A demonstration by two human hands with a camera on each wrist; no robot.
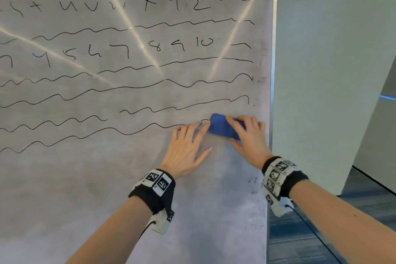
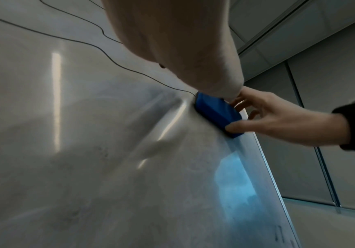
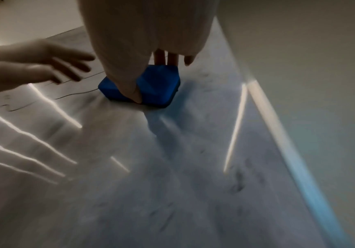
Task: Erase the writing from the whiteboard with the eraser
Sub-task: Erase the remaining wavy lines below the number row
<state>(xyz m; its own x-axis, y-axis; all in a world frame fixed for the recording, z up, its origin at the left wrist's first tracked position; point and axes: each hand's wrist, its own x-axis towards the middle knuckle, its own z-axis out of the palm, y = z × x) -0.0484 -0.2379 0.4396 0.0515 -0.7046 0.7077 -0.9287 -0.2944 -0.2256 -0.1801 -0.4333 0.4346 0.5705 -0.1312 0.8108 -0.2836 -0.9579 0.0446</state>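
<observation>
Right hand grips blue eraser against whiteboard.

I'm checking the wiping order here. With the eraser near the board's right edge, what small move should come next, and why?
Probably slide the blue eraser leftward along the wavy line whose right end meets it. The right hand already grips it against the whiteboard, but the left hand lies flat in that path and would likely need to shift first.

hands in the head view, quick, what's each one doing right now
Left hand: open, fingers spread flat on the grey whiteboard, holding nothing.
Right hand: fingers gripping the blue block eraser, pressing it on the whiteboard.
</observation>
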